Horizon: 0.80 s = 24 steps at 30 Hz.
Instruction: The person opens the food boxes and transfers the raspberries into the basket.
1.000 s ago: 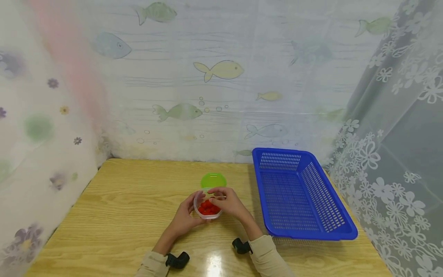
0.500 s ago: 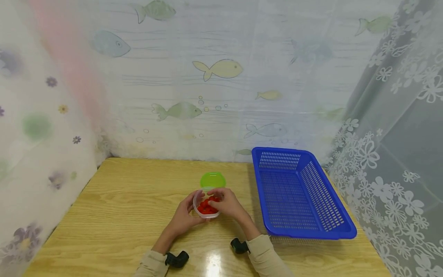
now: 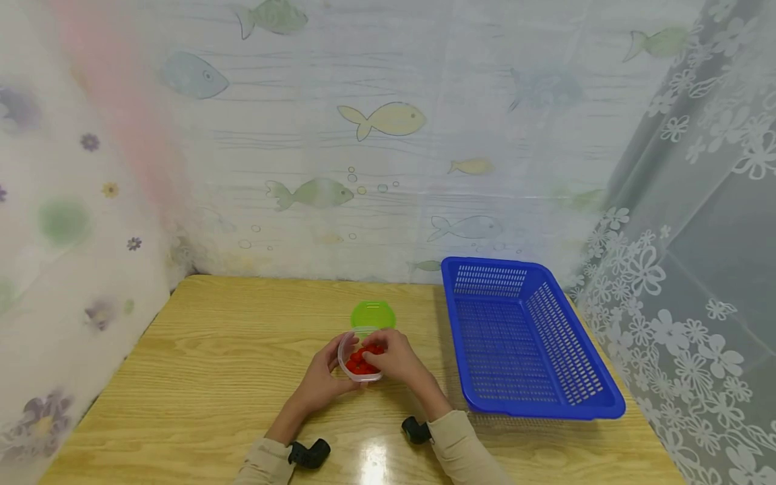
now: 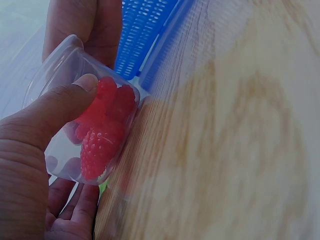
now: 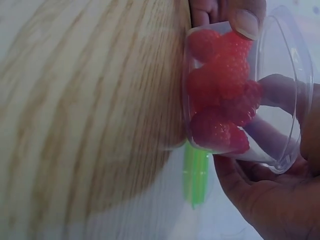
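A clear plastic tub (image 3: 347, 345) holding several red raspberries (image 3: 362, 364) is tilted over the table. My left hand (image 3: 324, 378) grips it from the left, thumb on the near side and fingers round the far wall. In the left wrist view that thumb presses on the plastic beside the raspberries (image 4: 104, 131). My right hand (image 3: 397, 357) reaches over the tub's right rim, its thumb and fingers in among the fruit. I cannot tell whether it pinches a raspberry. Through the clear wall in the right wrist view, raspberries (image 5: 220, 85) are bunched at the bottom.
A green lid (image 3: 372, 314) lies on the wooden table (image 3: 242, 337) just behind the tub. To the right stands a large blue slatted basket (image 3: 463, 377). Behind the table hangs a curtain (image 3: 388, 202) printed with fish.
My right hand's thumb and fingers have moved slightly lower and further left among the raspberries. My left hand keeps its grip on the tub in nearly the same place.
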Motion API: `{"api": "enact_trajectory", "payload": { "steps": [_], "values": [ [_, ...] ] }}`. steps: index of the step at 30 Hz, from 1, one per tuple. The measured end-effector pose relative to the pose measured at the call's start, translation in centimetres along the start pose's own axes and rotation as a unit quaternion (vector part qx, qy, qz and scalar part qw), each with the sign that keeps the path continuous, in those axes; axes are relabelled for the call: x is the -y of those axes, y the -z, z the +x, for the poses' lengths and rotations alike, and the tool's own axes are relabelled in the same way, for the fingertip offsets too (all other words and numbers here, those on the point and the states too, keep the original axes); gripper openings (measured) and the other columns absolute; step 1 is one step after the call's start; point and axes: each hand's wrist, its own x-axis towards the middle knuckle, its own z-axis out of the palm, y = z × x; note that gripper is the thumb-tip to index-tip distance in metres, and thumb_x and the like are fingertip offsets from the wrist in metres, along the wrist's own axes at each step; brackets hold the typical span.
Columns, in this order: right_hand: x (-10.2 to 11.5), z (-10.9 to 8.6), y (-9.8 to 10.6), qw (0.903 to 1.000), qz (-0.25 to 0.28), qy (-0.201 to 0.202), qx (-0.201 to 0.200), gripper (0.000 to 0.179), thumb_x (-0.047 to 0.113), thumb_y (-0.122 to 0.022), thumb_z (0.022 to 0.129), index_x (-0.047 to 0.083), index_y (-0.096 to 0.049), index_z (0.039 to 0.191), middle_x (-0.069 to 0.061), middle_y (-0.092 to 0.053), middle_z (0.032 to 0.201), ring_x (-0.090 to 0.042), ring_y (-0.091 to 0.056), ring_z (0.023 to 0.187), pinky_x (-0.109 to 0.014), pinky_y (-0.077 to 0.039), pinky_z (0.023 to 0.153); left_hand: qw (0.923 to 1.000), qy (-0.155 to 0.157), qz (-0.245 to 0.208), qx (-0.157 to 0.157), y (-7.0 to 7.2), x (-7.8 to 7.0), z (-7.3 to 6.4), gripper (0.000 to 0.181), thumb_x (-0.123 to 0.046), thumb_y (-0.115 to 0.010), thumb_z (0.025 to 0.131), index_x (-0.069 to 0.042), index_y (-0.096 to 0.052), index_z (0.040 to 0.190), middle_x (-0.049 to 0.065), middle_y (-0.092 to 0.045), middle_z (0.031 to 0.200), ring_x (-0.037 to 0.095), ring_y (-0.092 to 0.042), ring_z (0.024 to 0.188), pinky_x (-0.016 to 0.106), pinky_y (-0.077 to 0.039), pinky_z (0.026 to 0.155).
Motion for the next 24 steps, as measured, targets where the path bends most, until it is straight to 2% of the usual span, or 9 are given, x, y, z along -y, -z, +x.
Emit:
{"api": "enact_trajectory", "payload": {
  "steps": [7,15,18,24],
  "values": [
    [0.0,0.1,-0.3,0.9998,-0.011,-0.005,-0.012,0.014,0.009,-0.075,0.090,0.002,-0.076,0.102,-0.008,-0.067,0.106,-0.020,-0.063,0.099,-0.039,-0.057,0.088,1.0000,-0.007,0.004,0.001,0.0,0.0,-0.2,0.092,-0.009,-0.087,0.080,-0.002,-0.035,0.156,0.020,-0.049,0.151,0.037,-0.044,0.143,0.048,-0.038,0.115],
    [0.6,0.4,-0.6,0.9991,-0.022,-0.022,-0.027,0.015,0.010,-0.079,0.082,0.003,-0.076,0.096,-0.005,-0.069,0.097,-0.016,-0.063,0.087,-0.032,-0.058,0.077,0.9999,-0.015,-0.001,0.002,0.2,-0.3,-0.1,0.091,-0.006,-0.086,0.081,-0.002,-0.035,0.156,0.021,-0.048,0.152,0.039,-0.044,0.142,0.056,-0.034,0.115],
    [0.8,0.5,-0.6,0.9988,-0.029,-0.032,-0.026,0.016,0.008,-0.080,0.079,0.003,-0.076,0.094,-0.005,-0.069,0.093,-0.015,-0.063,0.083,-0.029,-0.058,0.073,0.9999,-0.012,0.000,0.002,0.1,-0.2,-0.1,0.091,-0.006,-0.086,0.081,-0.003,-0.035,0.156,0.021,-0.048,0.152,0.038,-0.045,0.142,0.055,-0.034,0.115],
    [1.3,0.3,-0.7,0.9978,-0.038,-0.049,-0.023,0.015,0.004,-0.081,0.077,0.003,-0.075,0.090,-0.004,-0.070,0.087,-0.015,-0.062,0.078,-0.031,-0.059,0.071,0.9999,-0.014,0.003,0.002,-0.1,0.0,-0.2,0.089,-0.006,-0.086,0.081,-0.004,-0.037,0.156,0.021,-0.049,0.151,0.038,-0.044,0.142,0.057,-0.035,0.114]
  ]
}}
